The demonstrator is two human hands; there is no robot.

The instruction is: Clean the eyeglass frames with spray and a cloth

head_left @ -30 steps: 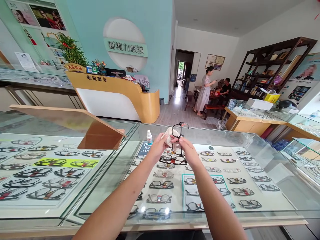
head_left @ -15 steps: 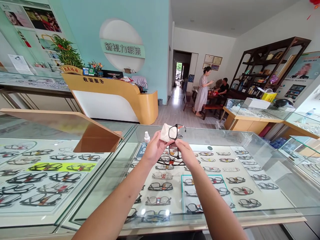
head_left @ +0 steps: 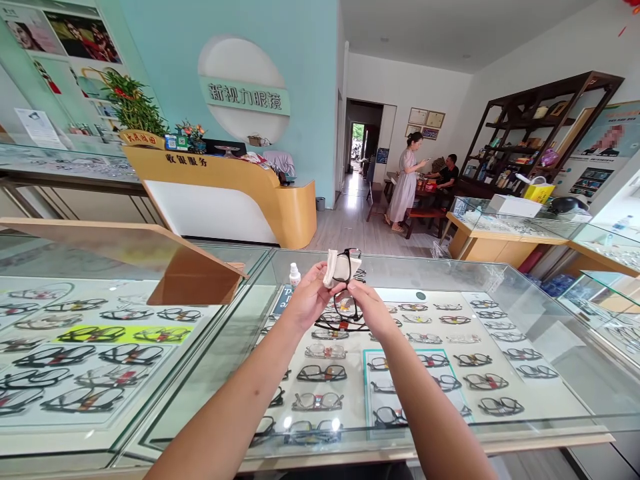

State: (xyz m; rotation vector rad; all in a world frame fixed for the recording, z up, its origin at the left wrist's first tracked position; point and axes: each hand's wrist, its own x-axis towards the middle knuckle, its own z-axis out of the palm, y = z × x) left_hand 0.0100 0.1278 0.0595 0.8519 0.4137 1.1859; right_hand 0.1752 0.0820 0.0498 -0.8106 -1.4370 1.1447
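Observation:
A black-framed pair of glasses [head_left: 349, 265] is held upright on its side above the glass display counter, one lens over the other. My right hand [head_left: 369, 307] pinches it near the bridge, fingers closed. My left hand [head_left: 307, 297] is closed on a cream cloth [head_left: 330, 271], which lies behind and beside the upper lens. The fingertips of both hands nearly meet at the middle of the frame. Just below them is another dark pair of glasses [head_left: 343, 326], partly hidden; I cannot tell if it lies on or under the glass. A small white bottle [head_left: 295, 275] stands left of the cloth.
Rows of eyeglasses [head_left: 321, 373] lie inside the glass display counter [head_left: 465, 272]. A wooden-edged panel [head_left: 195, 270] slants over the left case. Beyond are a yellow reception desk [head_left: 297, 217], a standing person [head_left: 404, 173] and a seated person [head_left: 449, 175].
The cloth has shifted from spread behind the upper lens to a narrower, more upright fold at its left. The glasses have turned slightly; both hands keep their hold.

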